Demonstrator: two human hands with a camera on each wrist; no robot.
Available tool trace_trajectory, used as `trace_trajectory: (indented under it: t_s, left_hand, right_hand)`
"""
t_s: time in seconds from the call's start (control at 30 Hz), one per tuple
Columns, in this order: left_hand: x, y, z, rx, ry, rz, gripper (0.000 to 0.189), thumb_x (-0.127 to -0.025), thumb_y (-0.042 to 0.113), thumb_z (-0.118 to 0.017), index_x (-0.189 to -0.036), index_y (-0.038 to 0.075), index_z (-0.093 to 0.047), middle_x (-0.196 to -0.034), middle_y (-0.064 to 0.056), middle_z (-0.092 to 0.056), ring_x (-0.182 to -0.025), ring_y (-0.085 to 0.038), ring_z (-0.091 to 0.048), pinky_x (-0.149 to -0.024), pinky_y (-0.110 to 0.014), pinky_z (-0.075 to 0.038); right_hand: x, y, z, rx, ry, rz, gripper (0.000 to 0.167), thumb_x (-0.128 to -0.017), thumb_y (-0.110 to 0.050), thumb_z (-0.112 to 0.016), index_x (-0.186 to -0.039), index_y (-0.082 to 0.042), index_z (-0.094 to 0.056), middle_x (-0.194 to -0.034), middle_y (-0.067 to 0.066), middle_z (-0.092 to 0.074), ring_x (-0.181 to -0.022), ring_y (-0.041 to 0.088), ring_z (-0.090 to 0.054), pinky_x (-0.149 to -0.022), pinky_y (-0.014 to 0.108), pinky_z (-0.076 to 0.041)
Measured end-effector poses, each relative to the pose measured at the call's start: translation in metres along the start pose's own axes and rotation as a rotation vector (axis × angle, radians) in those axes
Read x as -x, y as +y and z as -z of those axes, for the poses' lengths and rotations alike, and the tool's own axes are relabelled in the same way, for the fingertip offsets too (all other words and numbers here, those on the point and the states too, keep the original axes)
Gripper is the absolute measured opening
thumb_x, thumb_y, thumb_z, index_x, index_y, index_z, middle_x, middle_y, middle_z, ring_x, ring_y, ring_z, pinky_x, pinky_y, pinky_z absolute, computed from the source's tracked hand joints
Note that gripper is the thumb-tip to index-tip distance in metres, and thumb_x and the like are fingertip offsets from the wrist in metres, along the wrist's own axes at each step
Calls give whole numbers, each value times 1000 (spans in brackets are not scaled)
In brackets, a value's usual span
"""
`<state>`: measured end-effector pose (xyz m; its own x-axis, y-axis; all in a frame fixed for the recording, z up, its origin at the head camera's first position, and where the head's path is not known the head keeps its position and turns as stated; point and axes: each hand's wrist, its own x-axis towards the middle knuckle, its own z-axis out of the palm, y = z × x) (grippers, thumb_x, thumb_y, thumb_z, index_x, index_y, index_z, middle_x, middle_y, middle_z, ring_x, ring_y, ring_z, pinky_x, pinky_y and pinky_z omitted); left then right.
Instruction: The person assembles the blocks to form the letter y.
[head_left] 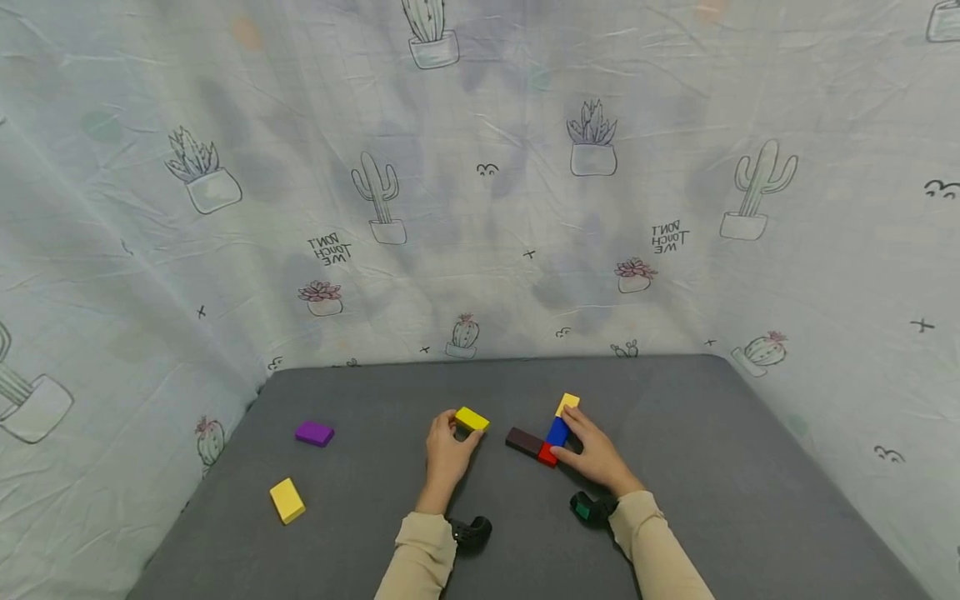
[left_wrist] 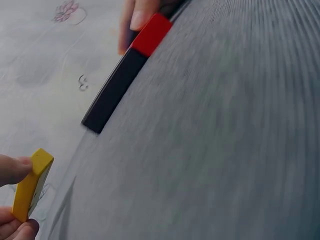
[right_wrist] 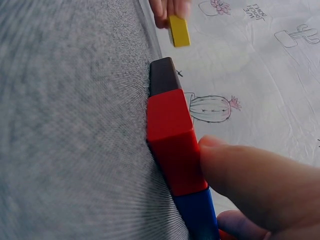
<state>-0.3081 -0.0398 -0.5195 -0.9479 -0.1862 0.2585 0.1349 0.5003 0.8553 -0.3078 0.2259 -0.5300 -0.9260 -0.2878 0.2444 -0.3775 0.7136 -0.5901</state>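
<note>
My left hand [head_left: 447,454] pinches a yellow block [head_left: 472,419] between thumb and fingers. In the left wrist view that yellow block [left_wrist: 33,185] appears raised off the table. My right hand [head_left: 597,457] rests on a bent row of blocks, its fingers spread along it. The row joins a dark brown block [head_left: 524,442], a red block [head_left: 547,454], a blue block [head_left: 557,432] and a pale yellow block [head_left: 567,404]. In the right wrist view my thumb [right_wrist: 240,165] touches the red block [right_wrist: 175,155]; the other fingers, partly out of frame, lie by the blue block [right_wrist: 197,212].
To the left on the grey table [head_left: 360,500] lie a purple block [head_left: 314,433] and another pale yellow block [head_left: 287,500]. A white curtain [head_left: 487,208] with cactus drawings stands behind the table and at both sides. Dark devices [head_left: 471,533] are strapped at both wrists.
</note>
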Motion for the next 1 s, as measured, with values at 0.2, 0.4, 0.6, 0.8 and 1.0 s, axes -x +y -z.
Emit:
trace_trajectory:
  t_s: [0.2,0.4,0.6,0.8,1.0]
  left_hand:
    - [1,8,-13,4,-31,-17,56,-81,18,-76,-124,-6,-51,-117,-21,-54,-110,-36,-56,-93,-45,-49]
    - [2,12,-22,-18,-33,-14,54,-79,17,-77,-121,-5,-53,-112,-19,-55,-104,-34,-56,-89,-46,-50]
    - [2,15,-27,-48,-39,-18,54,-80,16,-77,-123,-6,-52,-114,-19,-55,-104,-33,-56,-88,-46,-49]
    - [2,16,-31,-103,-52,-48,56,-79,16,-77,-123,-7,-52,-115,-21,-54,-107,-36,-55,-91,-47,-49]
    - [4,17,-32,-136,-68,-65,55,-79,15,-78,-120,-9,-51,-113,-21,-52,-105,-36,-56,-90,-47,-49]
  right_hand:
    - [0,0,-1,-7,-2,3,76,-86,-40,-66,-142,3,-39,-151,21,-31,-138,41,-29,-108,59,-30]
    - [-2,0,-2,-15,-7,1,75,-86,-40,-66,-143,2,-39,-152,20,-30,-139,40,-29,-108,59,-30]
    - [-4,0,-1,-6,-11,-5,75,-87,-40,-65,-143,1,-38,-152,20,-30,-139,40,-28,-109,58,-29]
    - [-3,1,-1,0,-13,-11,75,-87,-41,-65,-143,1,-38,-152,20,-30,-139,40,-28,-109,58,-29]
    - [-1,4,-2,-1,4,-7,75,-86,-41,-66,-142,2,-39,-151,21,-32,-138,41,-29,-107,59,-30]
